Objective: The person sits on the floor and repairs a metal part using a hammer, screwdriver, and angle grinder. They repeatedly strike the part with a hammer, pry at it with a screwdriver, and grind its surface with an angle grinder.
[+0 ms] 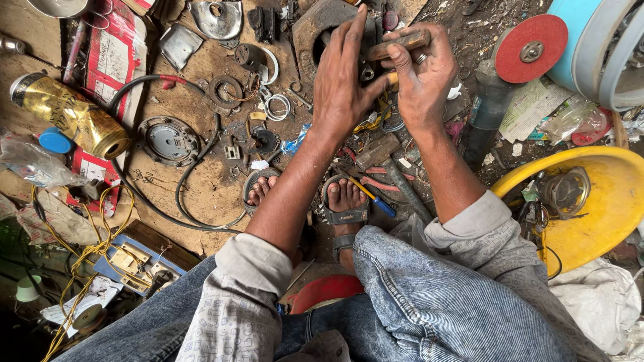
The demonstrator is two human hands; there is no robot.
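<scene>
Denim knees nearest, sandalled foot [345, 201] beyond. Past the foot, left hand [342, 84] lies with fingers straight against a dark metal housing [315, 30]. Right hand [422, 77] beside it has its grip pinched on a wooden-handled tool [399, 45]. Red grinding disc [531, 48] lies right of the housing.

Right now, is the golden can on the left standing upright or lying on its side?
On its side. The golden can lies dented on the ground, its round end facing the lower right, beside a blue cap.
</scene>
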